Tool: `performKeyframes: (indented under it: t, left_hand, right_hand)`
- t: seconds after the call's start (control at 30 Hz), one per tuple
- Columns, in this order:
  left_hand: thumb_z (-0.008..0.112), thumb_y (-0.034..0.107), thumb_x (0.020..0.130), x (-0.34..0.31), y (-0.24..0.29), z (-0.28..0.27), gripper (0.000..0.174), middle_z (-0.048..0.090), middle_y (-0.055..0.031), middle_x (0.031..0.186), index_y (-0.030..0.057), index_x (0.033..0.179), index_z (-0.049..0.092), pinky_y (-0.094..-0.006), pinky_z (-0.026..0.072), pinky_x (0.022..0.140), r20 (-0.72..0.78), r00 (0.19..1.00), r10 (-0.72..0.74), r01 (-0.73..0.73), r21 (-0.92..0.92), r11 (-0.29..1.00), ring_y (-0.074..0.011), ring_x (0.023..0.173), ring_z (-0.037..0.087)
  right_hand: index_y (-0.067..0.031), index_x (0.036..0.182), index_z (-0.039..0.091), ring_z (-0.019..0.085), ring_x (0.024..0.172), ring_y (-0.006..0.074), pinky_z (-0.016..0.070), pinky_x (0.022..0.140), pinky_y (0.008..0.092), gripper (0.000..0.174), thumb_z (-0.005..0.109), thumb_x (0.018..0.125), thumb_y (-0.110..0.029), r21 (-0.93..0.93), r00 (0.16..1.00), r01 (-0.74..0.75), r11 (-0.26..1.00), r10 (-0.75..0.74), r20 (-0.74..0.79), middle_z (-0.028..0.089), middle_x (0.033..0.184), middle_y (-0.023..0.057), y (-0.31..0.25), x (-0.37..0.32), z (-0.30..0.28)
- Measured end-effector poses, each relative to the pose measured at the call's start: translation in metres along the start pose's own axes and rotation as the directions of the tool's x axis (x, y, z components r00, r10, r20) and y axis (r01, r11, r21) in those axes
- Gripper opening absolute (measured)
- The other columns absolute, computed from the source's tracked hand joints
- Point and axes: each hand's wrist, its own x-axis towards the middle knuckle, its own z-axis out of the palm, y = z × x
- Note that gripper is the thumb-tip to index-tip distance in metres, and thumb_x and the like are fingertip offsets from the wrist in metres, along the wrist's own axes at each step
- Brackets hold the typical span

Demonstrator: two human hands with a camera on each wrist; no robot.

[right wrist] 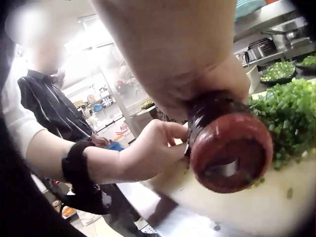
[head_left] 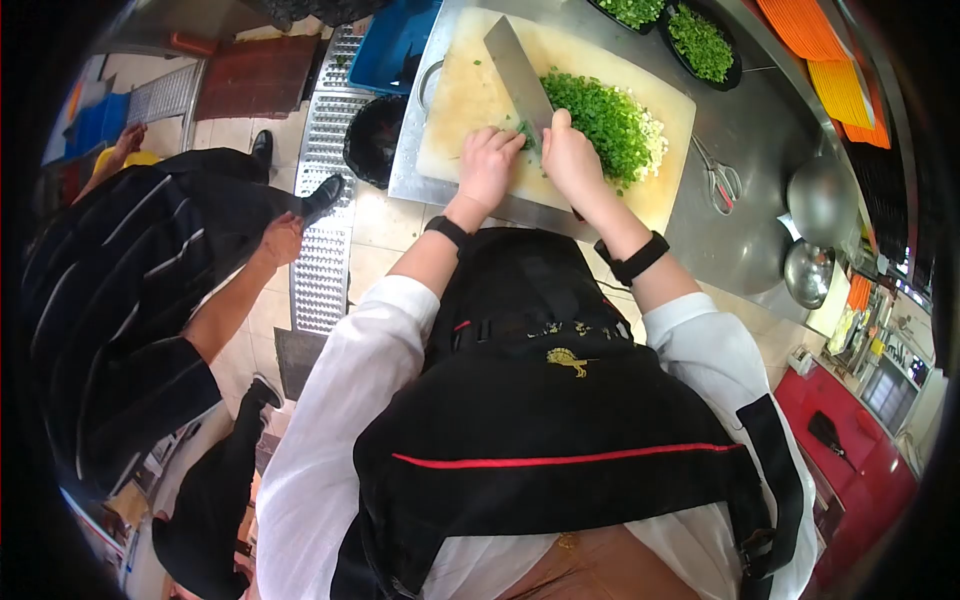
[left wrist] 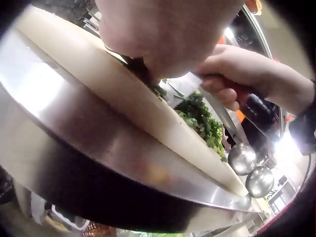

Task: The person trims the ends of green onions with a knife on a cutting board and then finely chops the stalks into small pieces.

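A wide cleaver [head_left: 518, 75] stands over the cutting board [head_left: 455, 100], its blade slanting to the upper left. The right hand [head_left: 572, 160] grips its handle; the red-brown handle end [right wrist: 231, 153] shows large in the right wrist view. Just left of the blade, the left hand [head_left: 488, 165] has its fingers curled down on a few green pieces [head_left: 525, 130] at the board. A heap of chopped green onion [head_left: 600, 120], paler at its right side, lies right of the blade. In the left wrist view the left hand [left wrist: 168, 34] hides most of what its fingertips touch.
Scissors [head_left: 718, 178] lie on the steel counter right of the board, with metal bowls [head_left: 808, 272] beyond. Dark bowls of chopped greens [head_left: 700, 45] stand at the back. Left are a black-lined bin [head_left: 375, 140] and a blue tub [head_left: 395, 45]. Another person [head_left: 120, 290] is at the left.
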Motion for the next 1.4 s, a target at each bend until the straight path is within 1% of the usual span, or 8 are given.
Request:
performKeyframes:
  t: [0.33,0.43,0.67,0.77,0.83,1.07,1.23,1.4]
  left_hand:
    - [0.056,0.001,0.066,0.010,-0.008,0.004,0.015,0.065,-0.0056,0.079,0.0064,0.076,0.066,-0.0351,0.0468,0.072,-0.041,0.998,-0.047,0.040,-0.164,0.986,-0.0242,0.074,0.059]
    - [0.059,0.001,0.068,0.011,-0.008,0.001,0.016,0.065,-0.0052,0.081,0.0072,0.080,0.067,-0.0348,0.0470,0.072,0.045,0.996,-0.082,0.087,-0.117,0.989,-0.0245,0.078,0.058]
    - [0.060,0.003,0.064,0.010,-0.005,-0.003,0.019,0.063,-0.0039,0.083,0.0080,0.081,0.067,-0.0347,0.0442,0.074,0.012,0.999,0.032,-0.032,0.004,0.999,-0.0224,0.082,0.055]
    - [0.057,0.004,0.066,0.005,-0.005,-0.003,0.018,0.060,-0.0054,0.078,0.0076,0.080,0.067,-0.0352,0.0435,0.073,-0.038,0.999,-0.011,0.014,0.057,0.998,-0.0218,0.081,0.054]
    - [0.059,0.005,0.066,0.007,-0.009,-0.001,0.018,0.058,-0.0077,0.074,0.0076,0.082,0.067,-0.0363,0.0445,0.071,0.044,0.995,-0.087,0.089,-0.048,0.995,-0.0248,0.078,0.055]
    - [0.061,0.004,0.069,0.015,-0.007,-0.001,0.009,0.059,-0.0111,0.074,0.0059,0.077,0.067,-0.0381,0.0458,0.068,0.042,0.972,-0.230,0.232,-0.074,0.970,-0.0304,0.073,0.055]
    - [0.064,0.006,0.067,0.011,-0.013,0.004,0.006,0.058,-0.0096,0.071,0.0059,0.073,0.066,-0.0383,0.0457,0.066,0.008,0.988,-0.151,0.151,-0.046,0.987,-0.0289,0.073,0.056]
    - [0.065,0.006,0.066,0.017,-0.012,0.004,0.005,0.058,-0.0076,0.069,0.0074,0.071,0.066,-0.0373,0.0451,0.064,-0.015,0.994,-0.110,0.110,-0.017,0.994,-0.0275,0.070,0.055]
  right_hand:
    - [0.0024,0.092,0.039,0.059,0.067,0.0439,0.0473,0.060,0.0511,0.018,0.045,0.089,-0.014,-0.014,0.997,0.038,0.999,-0.037,0.064,0.058,0.067,0.0278,-0.002,-0.019,-0.029]
    - [0.0018,0.095,0.038,0.061,0.069,0.0410,0.0486,0.060,0.0502,0.016,0.043,0.084,-0.009,-0.101,0.988,-0.043,0.994,0.057,0.146,0.060,0.070,0.0258,-0.004,-0.022,-0.016]
    - [0.0013,0.092,0.038,0.062,0.068,0.0403,0.0493,0.059,0.0484,0.014,0.043,0.083,-0.008,-0.053,0.999,0.000,0.999,0.002,0.043,0.060,0.069,0.0251,-0.009,0.005,-0.002]
    - [0.0024,0.090,0.040,0.062,0.071,0.0411,0.0492,0.062,0.0487,0.013,0.044,0.083,-0.008,-0.006,0.997,0.028,1.000,-0.027,0.066,0.060,0.072,0.0265,-0.010,0.010,-0.017]
    - [0.0031,0.090,0.041,0.061,0.073,0.0418,0.0489,0.065,0.0488,0.012,0.043,0.083,-0.007,0.017,0.996,0.010,1.000,-0.012,0.086,0.060,0.075,0.0277,-0.010,0.004,-0.026]
    - [0.0034,0.092,0.040,0.062,0.071,0.0410,0.0489,0.062,0.0500,0.012,0.040,0.083,-0.005,-0.089,0.985,-0.050,0.995,0.064,0.159,0.060,0.072,0.0267,-0.013,-0.024,-0.022]
    - [0.0015,0.093,0.039,0.062,0.066,0.0400,0.0491,0.057,0.0488,0.013,0.041,0.083,-0.007,-0.064,1.000,0.003,0.998,-0.002,0.024,0.061,0.069,0.0234,-0.013,-0.016,-0.002]
    - [0.0017,0.091,0.041,0.062,0.075,0.0407,0.0492,0.066,0.0482,0.012,0.041,0.084,-0.007,0.004,0.995,0.005,1.000,-0.005,0.095,0.061,0.077,0.0273,-0.009,0.007,-0.023]
